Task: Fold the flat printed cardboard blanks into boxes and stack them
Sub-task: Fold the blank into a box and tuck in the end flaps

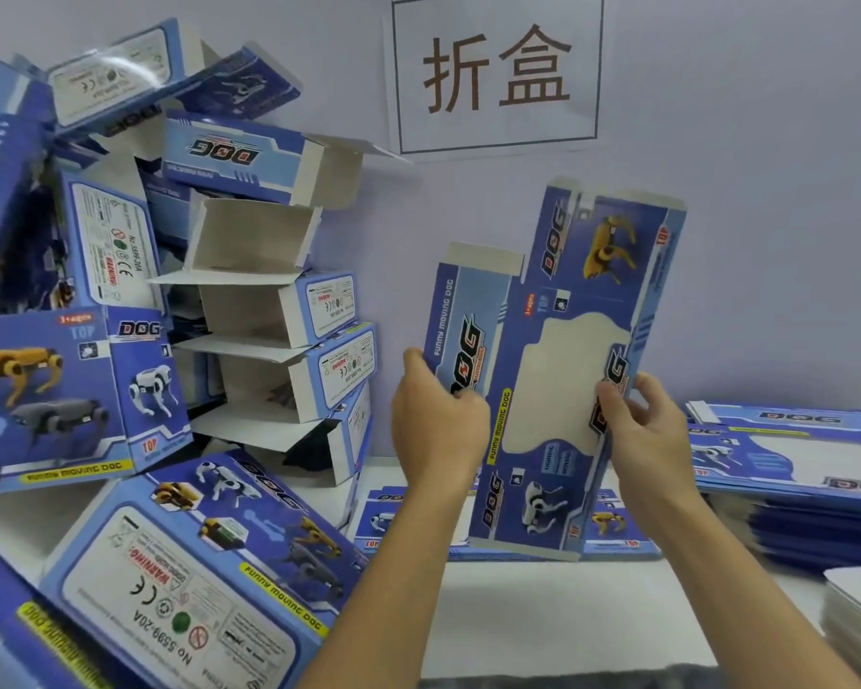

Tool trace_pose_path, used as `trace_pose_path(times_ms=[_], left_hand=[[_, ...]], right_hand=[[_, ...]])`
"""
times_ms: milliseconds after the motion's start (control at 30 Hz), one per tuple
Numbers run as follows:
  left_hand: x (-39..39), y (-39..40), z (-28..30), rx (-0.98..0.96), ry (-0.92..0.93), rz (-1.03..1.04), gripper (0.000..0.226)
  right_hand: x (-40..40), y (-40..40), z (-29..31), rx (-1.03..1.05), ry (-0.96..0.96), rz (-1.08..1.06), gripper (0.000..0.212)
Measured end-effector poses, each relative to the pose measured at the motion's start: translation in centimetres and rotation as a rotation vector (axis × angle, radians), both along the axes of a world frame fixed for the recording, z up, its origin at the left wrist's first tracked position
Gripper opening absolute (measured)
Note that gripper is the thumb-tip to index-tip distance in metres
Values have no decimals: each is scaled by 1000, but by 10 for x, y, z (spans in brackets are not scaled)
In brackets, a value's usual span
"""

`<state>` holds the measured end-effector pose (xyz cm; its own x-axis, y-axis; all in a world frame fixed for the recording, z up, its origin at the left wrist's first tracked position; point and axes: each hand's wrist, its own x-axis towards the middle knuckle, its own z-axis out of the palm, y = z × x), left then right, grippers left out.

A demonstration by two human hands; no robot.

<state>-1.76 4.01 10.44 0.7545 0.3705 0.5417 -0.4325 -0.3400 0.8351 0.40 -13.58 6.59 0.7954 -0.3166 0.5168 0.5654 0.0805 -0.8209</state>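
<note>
the flat blank (557,370) stands upright in the air above the table (567,614), its lower edge just over a few more blanks lying flat there. it is printed blue with robot dogs and has a pale window shape in the middle panel. the left hand (438,425) pinches its left edge, thumb on the printed face and fingers behind; the right hand (642,430) pinches the right edge the same way, so each grip is closed on the card. thin board like this looks light and stiff along its panels but weak at the creases and around the window, so it should be held by the outer panels near the fold lines, as now, and pushed inward to open it into a tube. the glossy print may slip under dry fingers.

to the right a stack of flat blanks (791,464) lies on the table, with some white sheets (856,604) at the near right corner. to the left a loose pile of folded boxes (249,310) leans against the wall; several show open ends with flaps out and look empty inside. a paper sign (498,72) with two large characters hangs on the wall above
</note>
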Motion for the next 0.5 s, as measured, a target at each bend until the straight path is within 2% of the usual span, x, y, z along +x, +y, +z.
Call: trace_pose_path(times_ms=[67,167,333,500], left_hand=[[2,-8,10,-9,34,4,27],[3,-16,-1,-90,-14,-31,30],[5,-2,-28,-168,1,-248,37],[1,14,-22,-191,-53,-388,36]], right_hand=[[-1,0,4,16,-8,4,6],[-4,-2,6,32,1,68,9],[-7,3,6,-34,-11,111,21],[-13,18,7,-94,-22,103,40]])
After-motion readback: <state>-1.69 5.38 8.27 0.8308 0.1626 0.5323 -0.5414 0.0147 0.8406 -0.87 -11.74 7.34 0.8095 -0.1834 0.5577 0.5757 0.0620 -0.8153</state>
